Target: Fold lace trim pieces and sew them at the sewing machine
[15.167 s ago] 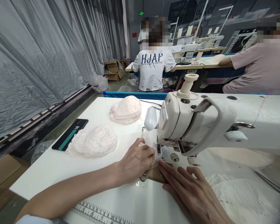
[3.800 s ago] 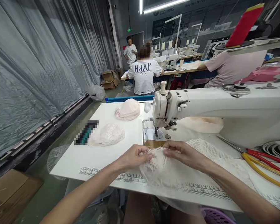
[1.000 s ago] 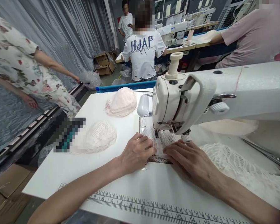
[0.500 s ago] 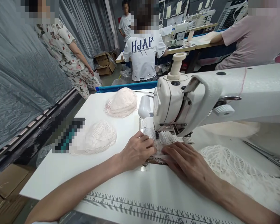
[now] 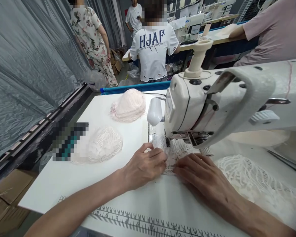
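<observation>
Under the needle of the white sewing machine [image 5: 180,105] lies a piece of white lace fabric [image 5: 170,161]. My left hand [image 5: 146,163] is closed, its fingers bent and pinching the lace's left edge just in front of the presser foot [image 5: 168,142]. On the other side, my right hand [image 5: 199,174] grips the lace near its front edge, fingers close together and curved down onto it. The thumb of my right hand is mostly hidden. Part of the lace disappears beneath the machine head and my fingers.
A pale pink cup-shaped piece [image 5: 128,106] and a white lace cup [image 5: 105,144] lie to the left. More white lace [image 5: 251,184] and scissors [image 5: 286,161] lie right. A printed ruler [image 5: 138,221] runs along the front edge. Other people [image 5: 153,52] are beyond the table.
The lace has shifted slightly under my hands, and its brown-backed front edge no longer shows. The view has shifted, so the machine appears larger and further right. The person in floral clothes appears further right.
</observation>
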`<action>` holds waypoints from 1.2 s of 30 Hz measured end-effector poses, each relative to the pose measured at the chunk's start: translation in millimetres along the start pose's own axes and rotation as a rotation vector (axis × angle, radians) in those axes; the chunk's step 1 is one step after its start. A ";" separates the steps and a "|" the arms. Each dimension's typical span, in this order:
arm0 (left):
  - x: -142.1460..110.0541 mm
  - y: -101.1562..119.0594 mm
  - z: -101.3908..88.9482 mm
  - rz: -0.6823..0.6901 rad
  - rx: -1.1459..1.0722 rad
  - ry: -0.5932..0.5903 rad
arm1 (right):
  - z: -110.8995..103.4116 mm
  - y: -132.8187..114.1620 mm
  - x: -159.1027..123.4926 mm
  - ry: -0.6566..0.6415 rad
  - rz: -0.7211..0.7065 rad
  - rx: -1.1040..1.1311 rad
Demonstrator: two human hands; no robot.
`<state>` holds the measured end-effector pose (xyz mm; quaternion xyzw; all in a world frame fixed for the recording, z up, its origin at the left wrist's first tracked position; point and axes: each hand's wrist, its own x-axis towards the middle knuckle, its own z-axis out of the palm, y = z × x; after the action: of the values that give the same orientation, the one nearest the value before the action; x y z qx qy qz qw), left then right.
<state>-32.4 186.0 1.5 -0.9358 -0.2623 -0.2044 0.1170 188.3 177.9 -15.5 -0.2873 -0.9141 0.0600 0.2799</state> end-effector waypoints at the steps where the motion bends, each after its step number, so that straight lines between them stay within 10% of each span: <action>1: -0.3 -0.1 0.7 0.008 -0.008 -0.006 | 0.1 0.1 -0.6 -0.002 -0.008 0.000; 36: 1.4 5.1 0.4 0.035 0.036 -0.020 | 1.3 2.5 4.8 0.089 -0.182 -0.078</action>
<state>-28.4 182.5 1.2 -0.9399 -0.2510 -0.1880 0.1348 185.5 182.7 -14.9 -0.2164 -0.9247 -0.0142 0.3128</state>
